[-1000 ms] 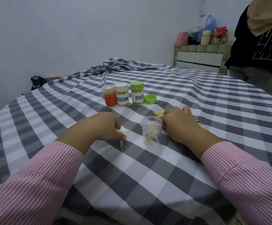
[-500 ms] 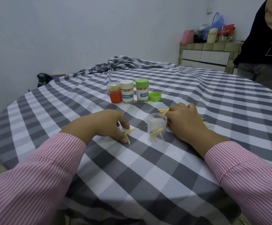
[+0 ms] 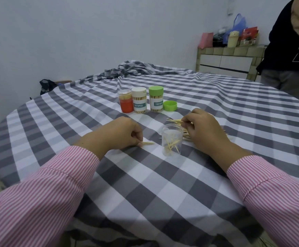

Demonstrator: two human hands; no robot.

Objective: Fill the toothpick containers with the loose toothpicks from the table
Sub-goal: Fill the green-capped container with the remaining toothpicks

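Loose toothpicks (image 3: 179,122) are lying right of the open clear container (image 3: 171,139) at frame centre; right hand (image 3: 204,129) is pinching some, left hand (image 3: 122,132) is pinching a few pointing rightward.

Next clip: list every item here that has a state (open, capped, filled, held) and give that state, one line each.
clear container: upright, uncapped, a few toothpicks inside
green-lidded container: capped, full
loose green lid: off, lying on the tablecloth
white-lidded container: capped, full
orange container: clear lid on, full
toothpick pile: loose beside the clear container
left hand: pinching a few toothpicks
right hand: fingers curled into the pile
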